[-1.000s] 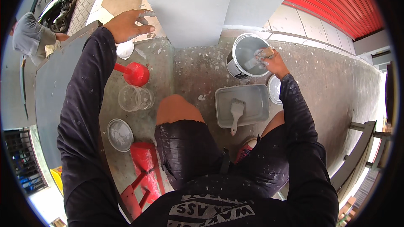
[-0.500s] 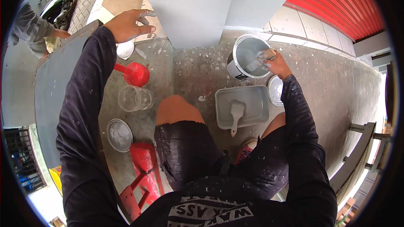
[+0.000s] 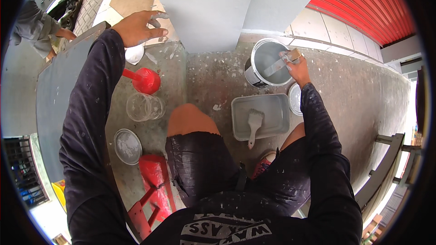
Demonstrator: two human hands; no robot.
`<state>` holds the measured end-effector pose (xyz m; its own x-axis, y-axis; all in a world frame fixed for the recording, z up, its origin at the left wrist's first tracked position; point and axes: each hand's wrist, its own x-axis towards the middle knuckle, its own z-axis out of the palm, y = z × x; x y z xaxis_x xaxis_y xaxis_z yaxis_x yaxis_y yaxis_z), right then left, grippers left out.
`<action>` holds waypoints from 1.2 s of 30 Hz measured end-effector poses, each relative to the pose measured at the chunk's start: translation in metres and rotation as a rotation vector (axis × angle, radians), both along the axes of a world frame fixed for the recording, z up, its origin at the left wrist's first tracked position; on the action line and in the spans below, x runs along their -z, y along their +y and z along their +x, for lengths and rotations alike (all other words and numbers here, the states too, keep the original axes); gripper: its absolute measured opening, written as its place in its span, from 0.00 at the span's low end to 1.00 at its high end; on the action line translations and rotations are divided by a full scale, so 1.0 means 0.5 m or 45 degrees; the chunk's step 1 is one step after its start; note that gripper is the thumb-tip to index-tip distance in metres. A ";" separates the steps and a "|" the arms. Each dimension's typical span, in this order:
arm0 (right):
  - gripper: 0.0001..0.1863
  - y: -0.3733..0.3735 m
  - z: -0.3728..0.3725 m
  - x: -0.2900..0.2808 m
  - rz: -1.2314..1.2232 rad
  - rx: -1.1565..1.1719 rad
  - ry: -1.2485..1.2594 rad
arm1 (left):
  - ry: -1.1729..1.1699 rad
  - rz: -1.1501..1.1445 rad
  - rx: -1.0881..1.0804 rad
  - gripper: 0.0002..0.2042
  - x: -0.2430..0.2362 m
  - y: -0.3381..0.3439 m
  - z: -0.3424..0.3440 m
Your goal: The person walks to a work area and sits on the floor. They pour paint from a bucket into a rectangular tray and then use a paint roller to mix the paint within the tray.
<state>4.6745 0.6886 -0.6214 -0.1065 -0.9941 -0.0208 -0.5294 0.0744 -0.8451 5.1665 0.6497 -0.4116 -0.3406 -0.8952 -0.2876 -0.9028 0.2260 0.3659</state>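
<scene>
From here, my right hand (image 3: 297,67) pinches what may be a scraper (image 3: 274,67) in the bucket (image 3: 260,57), apparently stirring; my left hand's (image 3: 137,29) fingers are spread. Next calls for steadiness.

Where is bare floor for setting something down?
Widest patch: grey concrete floor right of the black right sleeve. Smaller: between the grey pillar and grey rectangular tray, left of the round white bucket. Crowded: around bucket, tray, round white lid; left of the left knee.

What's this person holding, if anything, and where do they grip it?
The right hand holds a flat tool, gripped near its wooden end. Nothing shows in the left hand.
</scene>
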 end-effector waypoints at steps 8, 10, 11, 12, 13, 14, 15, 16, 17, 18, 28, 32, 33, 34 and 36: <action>0.30 -0.037 -0.092 0.135 -0.028 0.216 0.010 | 0.065 -0.028 0.042 0.31 0.006 -0.008 -0.001; 0.31 -0.052 -0.095 0.141 0.073 0.272 -0.052 | 0.019 -0.011 0.036 0.30 0.006 -0.011 0.000; 0.30 -0.058 -0.086 0.137 0.084 0.277 -0.044 | -0.006 0.001 0.027 0.30 0.008 -0.011 0.003; 0.30 -0.065 -0.077 0.133 0.095 0.282 -0.035 | -0.012 -0.003 0.015 0.30 0.009 -0.009 0.005; 0.29 -0.072 -0.068 0.128 0.123 0.293 -0.072 | -0.018 -0.006 0.004 0.30 0.009 -0.006 0.007; 0.27 -0.078 -0.075 0.131 0.153 0.309 -0.103 | -0.019 -0.008 -0.004 0.30 0.008 -0.004 0.006; 0.26 -0.084 -0.082 0.134 0.182 0.324 -0.134 | -0.017 -0.020 -0.002 0.30 0.006 -0.002 0.006; 0.25 -0.088 -0.092 0.135 0.188 0.241 -0.176 | -0.015 -0.033 -0.001 0.29 0.004 -0.003 0.007; 0.24 -0.092 -0.119 0.143 0.191 0.167 -0.214 | -0.009 -0.049 0.010 0.29 0.007 -0.010 0.004; 0.23 -0.095 -0.123 0.146 0.200 0.082 -0.264 | 0.009 -0.055 0.019 0.29 0.010 -0.012 0.008; 0.22 -0.053 -0.053 0.120 -0.072 0.082 -0.200 | -0.054 -0.094 0.040 0.28 0.016 -0.016 0.015; 0.22 -0.041 -0.039 0.075 -0.296 -0.090 -0.042 | -0.147 -0.208 0.033 0.28 0.046 -0.029 0.045; 0.22 -0.036 -0.041 0.056 -0.383 -0.146 -0.029 | -0.151 -0.221 0.052 0.28 0.047 -0.027 0.042; 0.23 -0.028 -0.046 0.038 -0.384 -0.210 0.027 | -0.127 -0.143 -0.001 0.28 0.045 -0.029 0.040; 0.25 0.001 -0.029 -0.032 -0.385 -0.341 0.288 | -0.119 -0.147 0.128 0.30 0.026 -0.030 0.040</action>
